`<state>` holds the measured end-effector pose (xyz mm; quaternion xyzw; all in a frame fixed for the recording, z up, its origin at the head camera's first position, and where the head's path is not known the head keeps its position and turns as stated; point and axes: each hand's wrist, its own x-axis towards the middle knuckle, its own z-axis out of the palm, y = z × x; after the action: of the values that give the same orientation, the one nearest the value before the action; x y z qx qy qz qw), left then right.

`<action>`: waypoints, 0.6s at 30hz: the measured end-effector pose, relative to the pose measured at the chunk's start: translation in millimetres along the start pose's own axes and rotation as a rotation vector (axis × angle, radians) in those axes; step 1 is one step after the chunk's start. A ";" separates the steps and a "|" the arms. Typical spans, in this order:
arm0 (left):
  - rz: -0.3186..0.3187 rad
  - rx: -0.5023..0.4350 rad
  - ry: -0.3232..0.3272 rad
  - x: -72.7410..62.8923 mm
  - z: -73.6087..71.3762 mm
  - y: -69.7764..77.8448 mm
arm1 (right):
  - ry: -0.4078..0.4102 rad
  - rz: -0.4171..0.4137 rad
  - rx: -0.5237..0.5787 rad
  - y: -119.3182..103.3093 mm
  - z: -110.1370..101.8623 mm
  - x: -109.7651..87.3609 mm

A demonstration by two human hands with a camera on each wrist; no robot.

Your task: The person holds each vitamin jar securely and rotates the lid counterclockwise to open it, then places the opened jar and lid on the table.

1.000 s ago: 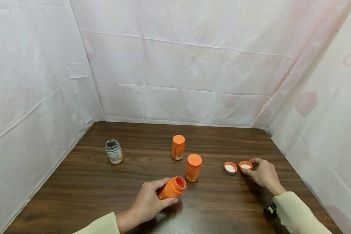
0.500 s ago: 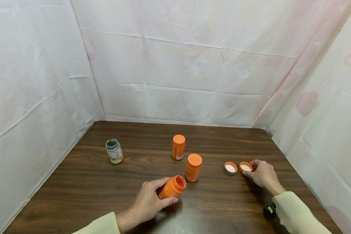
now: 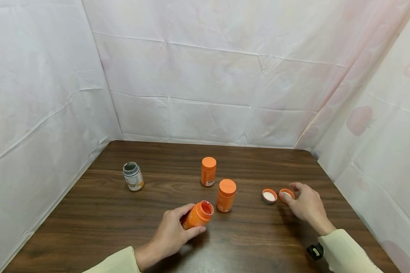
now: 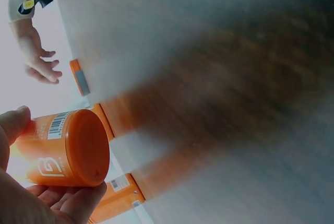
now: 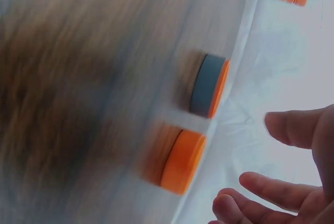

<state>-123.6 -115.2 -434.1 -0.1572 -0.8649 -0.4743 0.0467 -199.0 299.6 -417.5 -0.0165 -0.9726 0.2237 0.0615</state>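
We see the left hand [image 3: 172, 230], grip clamped round an uncapped orange bottle [image 3: 197, 215]; at right, the right hand [image 3: 306, 204], grip apart, above an orange cap [image 5: 182, 162]

We cannot read the print [image 3: 134, 182] on the pale jar [image 3: 133, 176]; the right hand [image 3: 306, 204] hides part of the orange cap [image 5: 183, 162] in the head view, and both wrist views blur the desk [image 3: 246, 242].
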 end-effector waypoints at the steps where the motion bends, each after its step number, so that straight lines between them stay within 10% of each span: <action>1: -0.003 0.001 0.003 0.2 -0.3 0.2 | 0.015 -0.006 0.008 -3.2 0.2 -2.0; 18: -0.023 0.051 0.094 8.1 -4.4 -4.5 | 0.131 -0.209 0.080 -38.5 8.3 -26.5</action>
<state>-133.1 -119.3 -433.5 -0.1239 -0.8753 -0.4594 0.0857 -173.9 259.7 -411.0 0.0729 -0.9532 0.2532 0.1483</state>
